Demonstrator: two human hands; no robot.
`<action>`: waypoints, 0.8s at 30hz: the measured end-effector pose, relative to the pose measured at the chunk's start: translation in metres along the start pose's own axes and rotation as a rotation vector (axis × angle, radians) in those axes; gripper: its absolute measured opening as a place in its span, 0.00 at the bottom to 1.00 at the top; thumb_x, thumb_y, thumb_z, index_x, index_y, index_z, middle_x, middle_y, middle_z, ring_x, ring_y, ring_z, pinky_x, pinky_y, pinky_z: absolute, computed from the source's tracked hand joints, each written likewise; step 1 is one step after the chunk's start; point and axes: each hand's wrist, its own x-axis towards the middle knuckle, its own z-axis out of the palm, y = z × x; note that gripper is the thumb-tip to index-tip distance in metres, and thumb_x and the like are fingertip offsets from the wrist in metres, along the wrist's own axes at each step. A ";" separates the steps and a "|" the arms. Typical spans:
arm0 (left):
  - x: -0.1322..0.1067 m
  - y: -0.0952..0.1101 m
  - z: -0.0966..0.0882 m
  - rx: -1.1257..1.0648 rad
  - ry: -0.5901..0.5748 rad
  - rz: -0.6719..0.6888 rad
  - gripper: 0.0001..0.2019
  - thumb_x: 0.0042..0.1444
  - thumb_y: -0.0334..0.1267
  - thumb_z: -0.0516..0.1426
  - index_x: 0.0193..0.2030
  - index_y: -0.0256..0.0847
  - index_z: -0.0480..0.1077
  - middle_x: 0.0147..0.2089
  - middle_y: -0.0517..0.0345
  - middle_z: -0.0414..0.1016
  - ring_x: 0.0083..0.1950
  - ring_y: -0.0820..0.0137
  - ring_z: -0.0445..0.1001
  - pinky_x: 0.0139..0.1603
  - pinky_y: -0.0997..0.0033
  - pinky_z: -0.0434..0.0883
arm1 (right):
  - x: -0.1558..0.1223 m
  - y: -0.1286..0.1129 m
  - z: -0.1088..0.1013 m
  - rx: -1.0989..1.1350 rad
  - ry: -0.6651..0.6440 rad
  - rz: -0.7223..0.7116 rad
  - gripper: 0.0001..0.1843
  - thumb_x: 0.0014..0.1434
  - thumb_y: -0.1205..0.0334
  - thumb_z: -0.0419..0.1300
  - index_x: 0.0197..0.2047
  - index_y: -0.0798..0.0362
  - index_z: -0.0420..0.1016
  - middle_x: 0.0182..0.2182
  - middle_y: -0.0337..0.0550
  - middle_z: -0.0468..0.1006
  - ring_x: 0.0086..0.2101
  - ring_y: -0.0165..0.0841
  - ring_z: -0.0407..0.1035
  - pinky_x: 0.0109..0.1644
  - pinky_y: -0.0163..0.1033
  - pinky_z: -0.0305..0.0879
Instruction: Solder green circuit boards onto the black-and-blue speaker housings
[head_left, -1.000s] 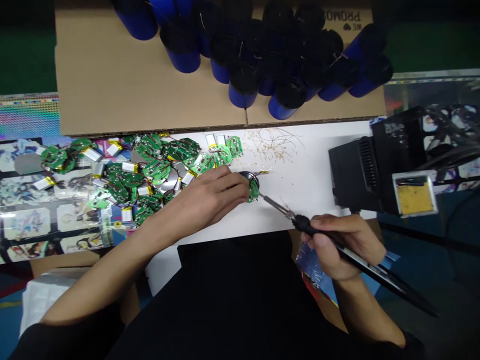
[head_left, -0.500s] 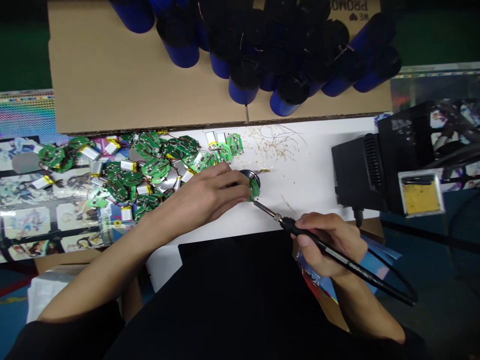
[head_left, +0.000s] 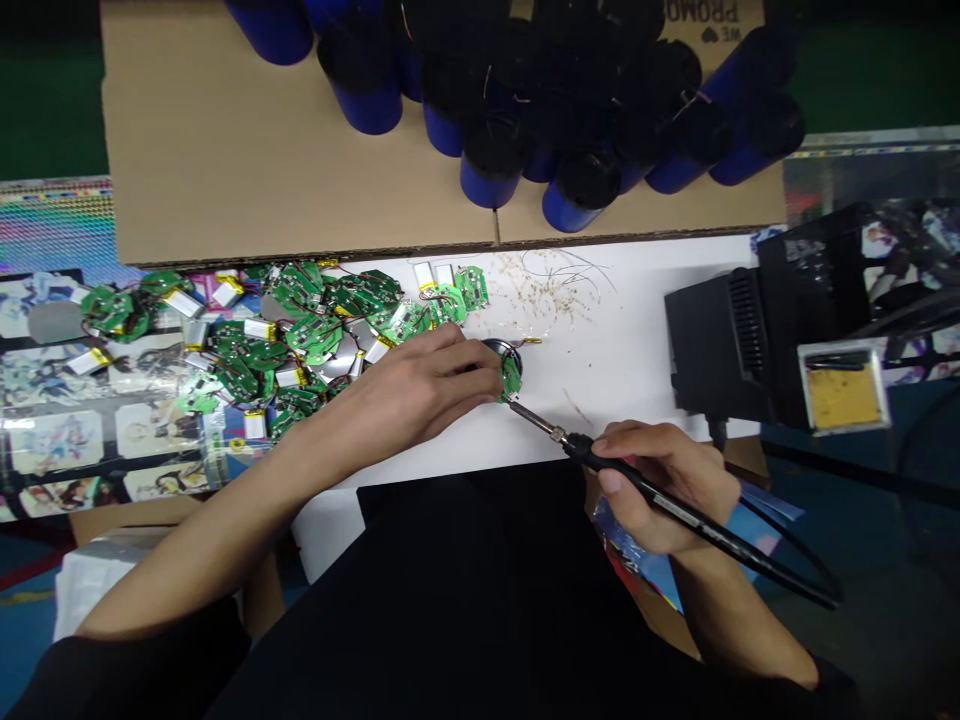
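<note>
My right hand [head_left: 667, 487] is closed round a soldering iron [head_left: 600, 455], whose tip meets the lower edge of a green circuit board [head_left: 511, 375]. That board sits over a round black part [head_left: 495, 346], largely covered by my left hand [head_left: 424, 390]. The left fingers are bent and pressed together at the board's left side, seemingly pinching it; their tips are partly hidden. A small battery with a yellow end [head_left: 531, 341] lies just beyond the board. Left of my hand spreads a pile of green circuit boards [head_left: 307, 335] with silver batteries and thin wires.
Blue cylinders with black ends [head_left: 491, 165] crowd a cardboard box [head_left: 300, 170] along the back. A black soldering station [head_left: 720, 345] stands at right, beside a yellow sponge in a tray [head_left: 844, 390]. Thin wires and crumbs [head_left: 555, 285] litter the white tabletop [head_left: 622, 330].
Almost nothing differs. The whole view has shifted very slightly, and both hands keep their places, with the iron's tip still at the board's lower edge.
</note>
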 end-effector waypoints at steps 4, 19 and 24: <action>0.001 0.003 -0.002 -0.011 -0.013 -0.032 0.12 0.79 0.37 0.52 0.51 0.39 0.77 0.54 0.48 0.82 0.54 0.61 0.77 0.57 0.60 0.74 | -0.012 0.003 -0.009 0.010 0.076 0.035 0.12 0.60 0.65 0.67 0.48 0.47 0.82 0.33 0.44 0.86 0.29 0.38 0.81 0.26 0.40 0.78; -0.004 0.003 -0.003 -0.003 0.022 -0.026 0.10 0.77 0.36 0.55 0.52 0.40 0.79 0.54 0.49 0.83 0.54 0.61 0.78 0.57 0.59 0.75 | -0.003 0.011 0.002 -0.075 0.289 -0.038 0.18 0.59 0.67 0.72 0.51 0.46 0.79 0.33 0.40 0.83 0.28 0.36 0.80 0.27 0.40 0.79; -0.013 0.004 0.014 0.007 0.115 -0.101 0.10 0.70 0.44 0.64 0.52 0.42 0.77 0.68 0.42 0.73 0.66 0.51 0.72 0.66 0.46 0.72 | -0.005 0.018 0.019 0.004 0.377 -0.044 0.19 0.68 0.65 0.67 0.60 0.43 0.74 0.33 0.38 0.84 0.30 0.39 0.84 0.31 0.44 0.84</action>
